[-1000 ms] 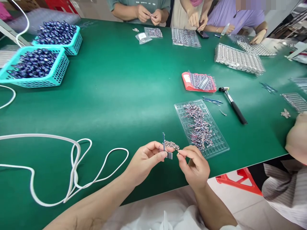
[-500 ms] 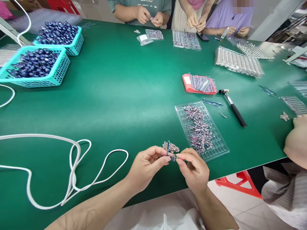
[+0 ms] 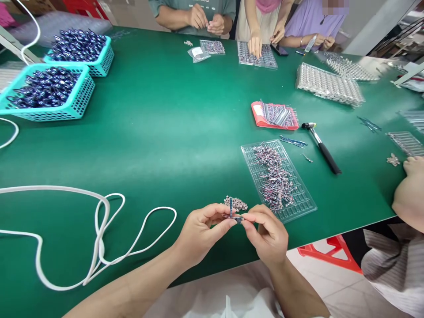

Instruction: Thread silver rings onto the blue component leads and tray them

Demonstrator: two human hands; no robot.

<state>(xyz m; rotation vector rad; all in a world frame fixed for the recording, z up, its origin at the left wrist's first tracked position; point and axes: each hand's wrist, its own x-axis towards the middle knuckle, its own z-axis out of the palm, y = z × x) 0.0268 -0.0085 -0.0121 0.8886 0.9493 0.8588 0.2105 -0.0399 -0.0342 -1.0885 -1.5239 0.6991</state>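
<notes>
My left hand (image 3: 202, 232) is closed in a pinch on a small dark circuit board (image 3: 237, 219), with a narrow blue strip (image 3: 231, 206) standing up beside the fingertips. At the board's other end, the thumb and forefinger of my right hand (image 3: 268, 234) are pressed together; whatever lies between them is too small to make out. Just beyond my fingers, a pile of small round metallic parts (image 3: 239, 204) rests on the green table. A clear plastic tray (image 3: 303, 201) to the right of it carries a heap of small wired parts (image 3: 276, 183).
Farther right are a red packet (image 3: 258, 115) of wired strips, loose blue strips (image 3: 293, 141) and a hammer (image 3: 326, 157). White cable (image 3: 109, 225) loops across the left. Turquoise baskets (image 3: 77, 104) hold dark blue parts. Co-workers sit opposite, and another person's arm (image 3: 409, 194) is at right.
The board between my hands has tilted, now showing more edge-on. My hands stay nearly in place. Across the table, a co-worker's hand has reached down onto a tray.
</notes>
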